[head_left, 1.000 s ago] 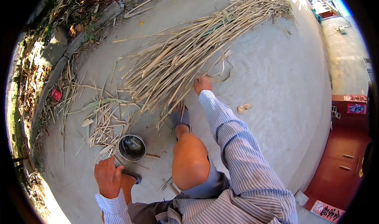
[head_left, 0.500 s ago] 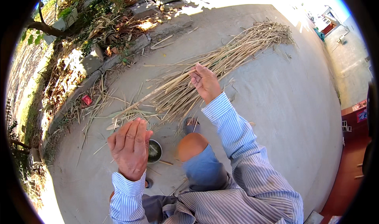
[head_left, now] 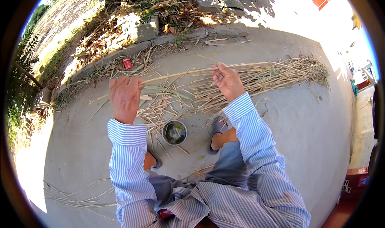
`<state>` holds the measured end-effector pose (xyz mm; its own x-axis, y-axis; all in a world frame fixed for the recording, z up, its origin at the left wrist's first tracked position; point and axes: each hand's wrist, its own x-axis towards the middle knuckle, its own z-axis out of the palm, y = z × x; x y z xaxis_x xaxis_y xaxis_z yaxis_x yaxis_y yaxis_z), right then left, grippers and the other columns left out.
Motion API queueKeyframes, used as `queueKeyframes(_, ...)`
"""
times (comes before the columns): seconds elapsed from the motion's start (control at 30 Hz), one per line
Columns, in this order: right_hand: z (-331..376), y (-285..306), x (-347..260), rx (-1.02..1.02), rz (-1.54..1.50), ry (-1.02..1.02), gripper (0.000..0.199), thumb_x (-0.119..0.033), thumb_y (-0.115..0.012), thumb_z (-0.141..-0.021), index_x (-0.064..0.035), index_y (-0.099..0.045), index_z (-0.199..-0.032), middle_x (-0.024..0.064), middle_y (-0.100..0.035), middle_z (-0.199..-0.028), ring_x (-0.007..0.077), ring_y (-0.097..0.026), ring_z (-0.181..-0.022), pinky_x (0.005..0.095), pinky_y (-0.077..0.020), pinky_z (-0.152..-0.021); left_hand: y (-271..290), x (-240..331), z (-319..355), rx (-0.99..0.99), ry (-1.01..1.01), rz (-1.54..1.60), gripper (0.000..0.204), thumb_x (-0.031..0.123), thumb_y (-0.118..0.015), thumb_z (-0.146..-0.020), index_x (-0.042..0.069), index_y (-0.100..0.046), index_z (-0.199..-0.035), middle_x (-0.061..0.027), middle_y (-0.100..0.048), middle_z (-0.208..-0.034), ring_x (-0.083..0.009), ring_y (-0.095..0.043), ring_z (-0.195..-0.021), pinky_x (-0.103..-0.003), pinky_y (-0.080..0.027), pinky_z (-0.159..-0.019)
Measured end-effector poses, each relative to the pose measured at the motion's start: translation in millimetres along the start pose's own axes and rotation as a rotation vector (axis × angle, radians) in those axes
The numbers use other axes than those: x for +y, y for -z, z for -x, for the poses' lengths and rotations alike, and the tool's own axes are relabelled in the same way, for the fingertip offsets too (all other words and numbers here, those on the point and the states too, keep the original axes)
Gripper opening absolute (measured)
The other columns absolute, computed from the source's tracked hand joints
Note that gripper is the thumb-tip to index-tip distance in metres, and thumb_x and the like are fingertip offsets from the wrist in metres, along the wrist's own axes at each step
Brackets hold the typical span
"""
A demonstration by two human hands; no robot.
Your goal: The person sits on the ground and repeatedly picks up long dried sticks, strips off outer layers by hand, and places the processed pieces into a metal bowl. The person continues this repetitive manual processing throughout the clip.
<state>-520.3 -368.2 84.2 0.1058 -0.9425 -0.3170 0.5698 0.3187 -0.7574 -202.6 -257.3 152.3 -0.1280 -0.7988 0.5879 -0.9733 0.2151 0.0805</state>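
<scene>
You hold one dry reed stalk (head_left: pixel 180 72) stretched between left hand (head_left: pixel 125 97) and right hand (head_left: pixel 227 81), both grips closed, ready for stripping.

left hand (head_left: pixel 125 96) raised, fingers curled, gripping | right hand (head_left: pixel 227 80) raised, fingers pinched shut

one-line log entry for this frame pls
left hand: shut on reed stalk | right hand: shut on reed stalk | small round pot: on concrete between feet | reed pile: beyond right hand
</scene>
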Motion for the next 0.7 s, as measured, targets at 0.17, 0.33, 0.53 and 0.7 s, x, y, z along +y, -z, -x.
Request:
queueKeyframes(0.17,-37.5,47.4,-11.8,0.15,-0.005,0.019,0.016,-0.018,-0.064,-0.089,-0.0045,-0.062,-0.098,0.0058,-0.065,-0.091,0.0155,-0.063,-0.081,0.0255,-0.0522,-0.064,3.0,-61.0,21.2,-0.069,0.131,-0.049,0.018,0.016,-0.073,-0.071,0.009,-0.062,-0.083,-0.0034,-0.064,-0.078,-0.0221,-0.058,-0.083,-0.038,-0.037,-0.076)
queueKeyframes(0.33,-16.7,11.7,20.1,-0.048,0.029,-0.039,0.019,-0.018,-0.061,-0.091,-0.0043,-0.06,-0.104,0.0084,-0.066,-0.1,0.0156,-0.063,-0.086,0.0256,-0.0517,-0.071,-17.4,9.7,-3.5,-0.122,-0.078,0.145,0.02,0.026,-0.068,-0.076,0.009,-0.063,-0.085,-0.004,-0.062,-0.075,-0.0238,-0.056,-0.084,-0.04,-0.035,-0.076)
queueKeyframes(0.53,5.9,-29.1,40.2,-0.193,0.009,-0.195,0.023,-0.017,-0.065,-0.089,-0.005,-0.059,-0.107,0.0092,-0.064,-0.105,0.0157,-0.062,-0.092,0.0264,-0.0532,-0.075,-61.6,18.5,-5.5,-0.16,0.039,0.356,0.018,0.024,-0.071,-0.077,0.008,-0.068,-0.084,-0.0065,-0.064,-0.071,-0.0217,-0.06,-0.07,-0.037,-0.042,-0.069)
queueKeyframes(0.7,-4.3,-22.1,32.0,-0.099,0.052,-0.104,0.023,-0.014,-0.065,-0.088,-0.0035,-0.059,-0.108,0.0101,-0.064,-0.107,0.0158,-0.063,-0.093,0.0266,-0.0531,-0.077,-73.7,-12.2,3.2,-0.335,0.53,0.807,0.013,0.012,-0.073,-0.077,0.002,-0.07,-0.085,-0.0056,-0.069,-0.074,-0.0096,-0.063,-0.065,-0.026,-0.048,-0.059)
